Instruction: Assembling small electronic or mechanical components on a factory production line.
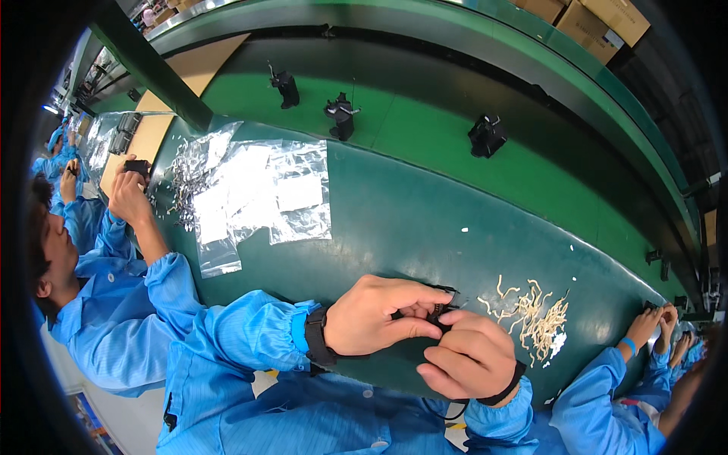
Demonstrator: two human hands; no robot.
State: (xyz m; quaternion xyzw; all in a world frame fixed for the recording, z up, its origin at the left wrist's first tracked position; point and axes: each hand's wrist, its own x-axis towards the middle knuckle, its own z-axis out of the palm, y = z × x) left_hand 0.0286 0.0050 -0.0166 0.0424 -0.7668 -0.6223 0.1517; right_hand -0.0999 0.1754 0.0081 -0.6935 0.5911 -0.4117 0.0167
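My left hand (377, 315) is closed around a small black part (441, 312), with thumb and fingers on either side of it. Close against it, my right hand (474, 355) has its fingers curled and pinched at the same part. The part's exact kind is mostly hidden by my fingers; a thin dark piece sticks out above them. Just right of my hands lies a loose pile of short cream-coloured strips (538, 318) on the dark green table (394, 205). A small heap of white bits (558, 345) touches the pile's edge.
Clear plastic bags (299, 193) with white sheets lie at the left, beside scattered small dark parts (186, 186). Several black assemblies (487, 136) stand on the green conveyor belt (409, 129) beyond the table. Co-workers in blue sit on both sides, and a green post (155, 68) rises at the far left.
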